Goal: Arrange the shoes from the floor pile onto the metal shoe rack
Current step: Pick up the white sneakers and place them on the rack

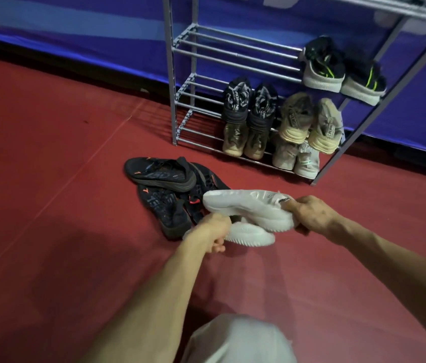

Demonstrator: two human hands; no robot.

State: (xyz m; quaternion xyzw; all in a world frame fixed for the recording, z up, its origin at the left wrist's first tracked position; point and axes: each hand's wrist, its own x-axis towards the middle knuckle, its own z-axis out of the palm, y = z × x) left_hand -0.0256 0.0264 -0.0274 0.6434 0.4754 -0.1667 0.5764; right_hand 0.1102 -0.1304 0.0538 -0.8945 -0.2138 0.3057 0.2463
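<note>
Two white sneakers are at the pile's near edge. My right hand [311, 214] grips the upper white sneaker [246, 205] by its heel, sole side toward me. My left hand [213, 230] is closed on the lower white sneaker [251, 235], which lies partly under the first. Behind them, several black sneakers with orange marks [162, 176] lie heaped on the red floor. The metal shoe rack [180, 82] stands beyond, holding pairs on its right side: black-and-green shoes [337, 72] on a middle shelf, black patterned [248, 106] and beige [308, 121] pairs lower, tan and grey pairs at the bottom.
The rack's left halves of the shelves are bare bars. A blue wall panel [75, 27] runs behind the rack. Red floor [49, 179] spreads to the left and front. My knee in light trousers [238, 339] is at the bottom edge.
</note>
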